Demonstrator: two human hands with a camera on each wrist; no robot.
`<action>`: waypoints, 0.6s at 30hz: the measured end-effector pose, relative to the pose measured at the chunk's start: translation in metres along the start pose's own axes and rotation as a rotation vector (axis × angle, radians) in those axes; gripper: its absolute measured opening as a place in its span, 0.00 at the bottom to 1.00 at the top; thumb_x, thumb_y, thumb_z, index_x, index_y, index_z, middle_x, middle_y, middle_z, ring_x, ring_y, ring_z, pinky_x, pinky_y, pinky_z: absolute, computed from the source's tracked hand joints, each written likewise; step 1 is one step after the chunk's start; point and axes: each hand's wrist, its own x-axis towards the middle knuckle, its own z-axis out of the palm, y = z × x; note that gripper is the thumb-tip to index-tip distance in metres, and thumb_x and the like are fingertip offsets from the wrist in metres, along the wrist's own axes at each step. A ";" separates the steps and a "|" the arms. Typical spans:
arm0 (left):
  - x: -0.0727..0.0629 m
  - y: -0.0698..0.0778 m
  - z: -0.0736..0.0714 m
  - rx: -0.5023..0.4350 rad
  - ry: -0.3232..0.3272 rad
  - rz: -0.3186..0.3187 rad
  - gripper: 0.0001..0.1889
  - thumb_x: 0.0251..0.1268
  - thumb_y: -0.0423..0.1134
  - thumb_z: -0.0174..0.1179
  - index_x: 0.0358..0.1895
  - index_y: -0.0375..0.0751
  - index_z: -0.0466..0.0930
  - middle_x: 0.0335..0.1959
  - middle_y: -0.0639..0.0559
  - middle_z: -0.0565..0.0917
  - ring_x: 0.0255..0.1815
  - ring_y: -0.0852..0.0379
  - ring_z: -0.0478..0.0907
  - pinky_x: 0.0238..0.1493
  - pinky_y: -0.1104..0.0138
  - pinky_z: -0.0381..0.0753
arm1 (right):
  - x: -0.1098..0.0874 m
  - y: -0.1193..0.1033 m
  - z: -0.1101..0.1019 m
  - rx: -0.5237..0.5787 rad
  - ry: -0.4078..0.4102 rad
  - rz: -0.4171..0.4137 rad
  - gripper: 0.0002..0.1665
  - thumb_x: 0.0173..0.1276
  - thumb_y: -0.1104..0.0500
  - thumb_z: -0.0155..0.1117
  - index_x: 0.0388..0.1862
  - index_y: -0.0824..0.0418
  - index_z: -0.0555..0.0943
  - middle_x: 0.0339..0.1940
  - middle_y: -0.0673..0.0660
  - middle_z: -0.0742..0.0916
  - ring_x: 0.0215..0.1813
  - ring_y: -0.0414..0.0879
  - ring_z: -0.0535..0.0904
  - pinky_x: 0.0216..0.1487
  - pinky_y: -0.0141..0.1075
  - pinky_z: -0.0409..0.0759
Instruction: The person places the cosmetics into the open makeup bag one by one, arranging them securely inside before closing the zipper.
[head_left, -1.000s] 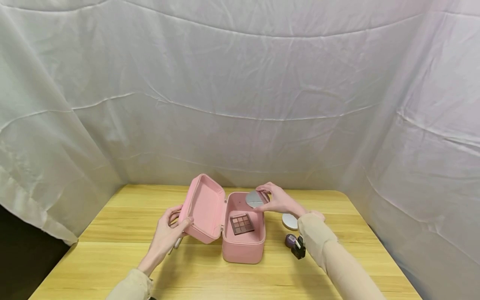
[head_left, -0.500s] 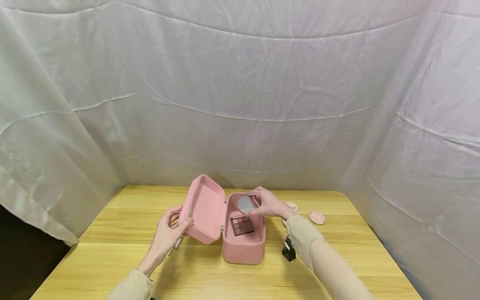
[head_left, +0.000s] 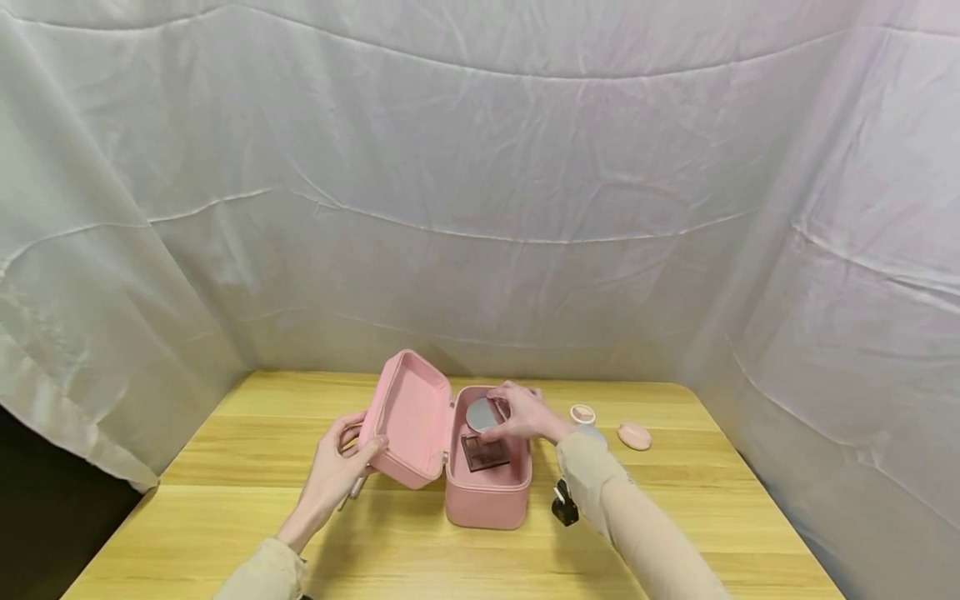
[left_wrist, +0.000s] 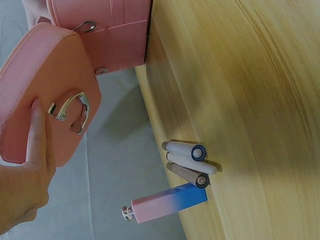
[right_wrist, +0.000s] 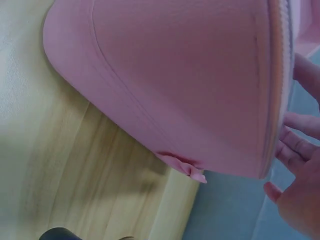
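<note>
A pink makeup case (head_left: pixel 487 507) stands on the table with its lid (head_left: pixel 411 421) swung out to the left. My left hand (head_left: pixel 333 462) grips the lid by its outer edge. In the left wrist view, a finger lies along the lid's outside beside a metal handle (left_wrist: pixel 82 112). My right hand (head_left: pixel 521 412) holds a round silver compact (head_left: pixel 480 416) between thumb and fingers, over the case's opening. An eyeshadow palette (head_left: pixel 485 455) lies inside, partly overlapped by the compact. In the right wrist view, the right hand (right_wrist: pixel 305 165) is beyond the zipped rim; the compact is hidden there.
Right of the case lie a pink oval object (head_left: pixel 634 436) and a small round pan (head_left: pixel 582 413). On the left are several slim tubes (left_wrist: pixel 187 162) and a pink-and-blue tube (left_wrist: pixel 167 202). A grey curtain (head_left: pixel 480 275) hangs behind the table (head_left: pixel 247 467).
My right hand has moved left and slightly down with the compact, from the case's right rim to above the palette. The pink oval and small pan have come into sight. The left hand stays put.
</note>
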 end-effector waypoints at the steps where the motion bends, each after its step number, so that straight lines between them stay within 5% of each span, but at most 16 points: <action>1: 0.000 0.000 0.000 0.000 0.000 0.003 0.30 0.69 0.34 0.61 0.72 0.34 0.63 0.65 0.30 0.75 0.53 0.54 0.83 0.44 0.69 0.89 | 0.000 0.000 0.001 -0.002 0.001 0.006 0.44 0.50 0.48 0.82 0.64 0.63 0.78 0.61 0.61 0.82 0.62 0.55 0.78 0.65 0.57 0.63; 18: 0.001 -0.001 0.000 -0.003 0.000 0.004 0.30 0.69 0.34 0.61 0.71 0.34 0.64 0.64 0.31 0.75 0.53 0.53 0.83 0.44 0.69 0.88 | 0.004 0.000 0.012 -0.029 0.010 0.045 0.43 0.50 0.46 0.82 0.64 0.61 0.79 0.63 0.60 0.83 0.64 0.55 0.77 0.65 0.61 0.61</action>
